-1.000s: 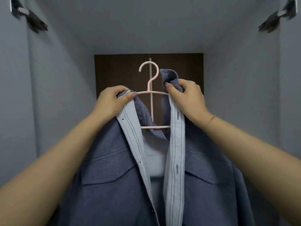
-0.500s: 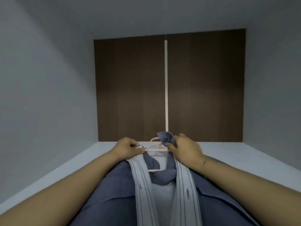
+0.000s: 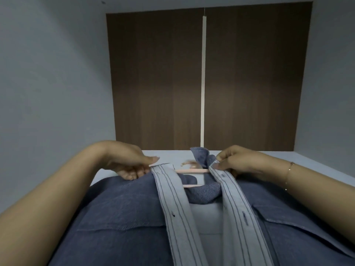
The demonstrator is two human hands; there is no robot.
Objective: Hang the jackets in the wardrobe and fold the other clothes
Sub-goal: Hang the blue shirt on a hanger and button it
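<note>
blue denim jacket (image 3: 134,217) draped on pink hanger (image 3: 192,171) at near centre inside wardrobe (image 3: 48,83), judged soft, light, prone to slipping; right hand (image 3: 236,163) pinching right placket by collar, left hand (image 3: 130,163) loosely curled, touching left shoulder; best held at hanger.

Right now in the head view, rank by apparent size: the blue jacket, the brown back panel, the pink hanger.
1. Blue jacket, though nearness to the camera enlarges it
2. Brown back panel, close behind in size
3. Pink hanger, mostly hidden
</note>
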